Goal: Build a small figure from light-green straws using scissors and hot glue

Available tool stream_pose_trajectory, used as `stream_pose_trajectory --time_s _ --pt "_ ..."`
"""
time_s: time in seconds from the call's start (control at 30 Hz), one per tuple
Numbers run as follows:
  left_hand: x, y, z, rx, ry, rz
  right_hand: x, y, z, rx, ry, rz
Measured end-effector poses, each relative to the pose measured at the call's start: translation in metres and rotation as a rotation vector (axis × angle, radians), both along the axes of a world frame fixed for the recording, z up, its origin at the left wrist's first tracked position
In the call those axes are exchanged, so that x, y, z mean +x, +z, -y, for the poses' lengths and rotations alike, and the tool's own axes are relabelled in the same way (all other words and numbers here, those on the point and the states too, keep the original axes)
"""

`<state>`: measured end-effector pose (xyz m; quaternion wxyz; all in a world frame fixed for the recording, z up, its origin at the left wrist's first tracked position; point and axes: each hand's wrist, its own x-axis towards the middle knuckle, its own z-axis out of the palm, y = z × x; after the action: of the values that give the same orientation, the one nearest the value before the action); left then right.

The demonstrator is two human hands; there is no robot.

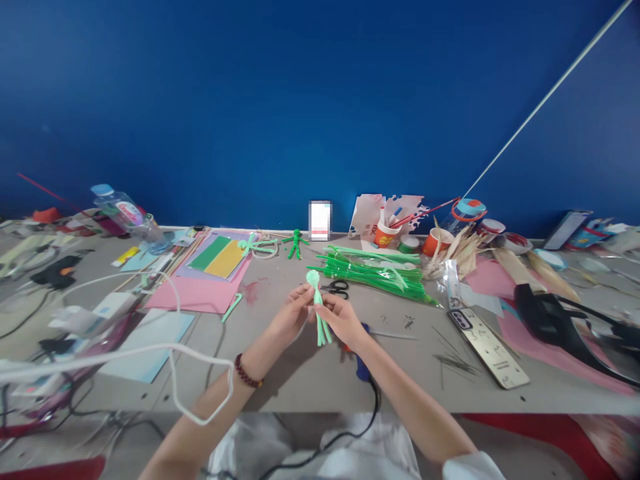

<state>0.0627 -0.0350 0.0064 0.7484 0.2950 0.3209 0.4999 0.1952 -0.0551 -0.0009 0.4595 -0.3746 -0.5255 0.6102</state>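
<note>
The grey worktop (480,400) carries a bundle of bright green stems (370,273) beyond the hands. The left hand (296,308) and right hand (344,319) both pinch a pale green piece (318,303) at its middle, centred before the person. It looks partly formed: the far end is a rounded coil, while the near strands hang loose, seemingly unshaped. Its long axis runs near to far, coil towards the wall and leaning slightly left. A small green figure (296,244), apparently complete, stands beyond.
</note>
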Motion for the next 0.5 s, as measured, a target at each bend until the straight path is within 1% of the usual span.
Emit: stream_pose_trajectory --time_s 0.1,0.17,0.23,0.4,0.5 --pt "0.000 -0.004 0.002 0.049 -0.014 -0.020 -0.002 0.001 0.001 -0.039 -0.006 -0.003" --pt "0.001 -0.007 0.003 0.079 -0.041 -0.053 -0.003 0.002 0.002 -0.051 -0.024 -0.054" --pt "0.001 -0.008 0.003 0.093 -0.055 -0.092 -0.005 0.002 0.003 -0.083 -0.001 -0.110" --pt "0.000 -0.011 0.001 0.119 0.004 -0.108 -0.012 -0.002 0.005 -0.131 0.069 -0.192" --pt "0.001 -0.011 0.001 0.088 0.040 -0.075 -0.014 -0.007 0.005 -0.129 0.076 -0.196"
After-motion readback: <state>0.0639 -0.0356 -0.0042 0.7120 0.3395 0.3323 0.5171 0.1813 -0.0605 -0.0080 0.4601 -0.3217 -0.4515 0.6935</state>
